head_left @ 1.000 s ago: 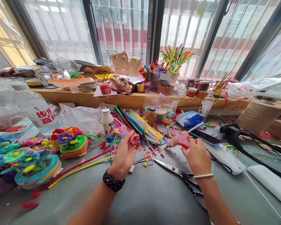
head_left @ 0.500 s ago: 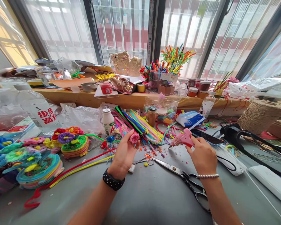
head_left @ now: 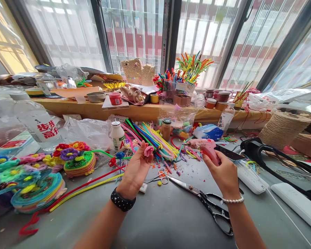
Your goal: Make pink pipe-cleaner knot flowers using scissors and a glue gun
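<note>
Between the fingertips of my left hand [head_left: 135, 173] is a small pink flower [head_left: 148, 150], raised above the table. My right hand [head_left: 224, 173] is wrapped round the handle of a pink glue gun [head_left: 206, 148], whose nozzle points left toward the flower, some way apart from it. Below and between the hands lie large black-handled scissors [head_left: 197, 192] and a small pair of scissors [head_left: 161, 177]. Behind the flower, a bundle of colourful pipe cleaners [head_left: 155, 138] spreads over the table.
Fuzzy flower pieces [head_left: 38, 190] are piled at the left. A white bottle [head_left: 117, 136] and a brown jar [head_left: 166, 129] stand behind the hands. On the right are a phone [head_left: 229, 153], a white power strip [head_left: 254, 181] and a twine spool [head_left: 283, 129].
My right hand has tilted the glue gun, so its nozzle has risen from pointing down at the table to pointing level leftward. The left hand still holds the pink flower.
</note>
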Motion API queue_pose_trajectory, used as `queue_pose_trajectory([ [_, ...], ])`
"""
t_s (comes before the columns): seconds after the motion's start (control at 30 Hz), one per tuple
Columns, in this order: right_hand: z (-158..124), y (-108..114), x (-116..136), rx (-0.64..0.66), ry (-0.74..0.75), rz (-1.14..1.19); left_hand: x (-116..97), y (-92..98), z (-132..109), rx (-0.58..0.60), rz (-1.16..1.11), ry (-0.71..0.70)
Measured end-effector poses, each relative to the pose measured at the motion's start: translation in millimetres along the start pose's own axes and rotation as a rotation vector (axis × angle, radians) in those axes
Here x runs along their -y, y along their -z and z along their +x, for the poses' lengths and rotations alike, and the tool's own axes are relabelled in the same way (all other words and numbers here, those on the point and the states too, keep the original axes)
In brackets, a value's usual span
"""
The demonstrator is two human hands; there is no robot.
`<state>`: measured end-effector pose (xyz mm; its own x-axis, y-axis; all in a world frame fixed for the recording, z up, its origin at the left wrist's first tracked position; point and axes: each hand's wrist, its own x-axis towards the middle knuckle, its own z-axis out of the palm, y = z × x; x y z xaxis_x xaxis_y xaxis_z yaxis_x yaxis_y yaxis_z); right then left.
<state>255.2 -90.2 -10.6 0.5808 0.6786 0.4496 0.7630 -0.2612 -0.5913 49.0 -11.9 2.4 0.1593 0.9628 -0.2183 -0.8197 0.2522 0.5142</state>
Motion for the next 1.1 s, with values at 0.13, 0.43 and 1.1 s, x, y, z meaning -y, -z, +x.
queue_pose_trajectory([
  [0.13,-5,0,6,0.021,0.045,0.025,1,-0.8,-2,-0.014,0.023,0.008],
  [0.43,-16,0,15,-0.183,0.212,-0.022,14,-5.0,-15,0.044,0.143,0.233],
  [1.1,-22,-6,15,-0.282,0.387,-0.082,21,-1.7,-18,0.088,0.213,0.276],
])
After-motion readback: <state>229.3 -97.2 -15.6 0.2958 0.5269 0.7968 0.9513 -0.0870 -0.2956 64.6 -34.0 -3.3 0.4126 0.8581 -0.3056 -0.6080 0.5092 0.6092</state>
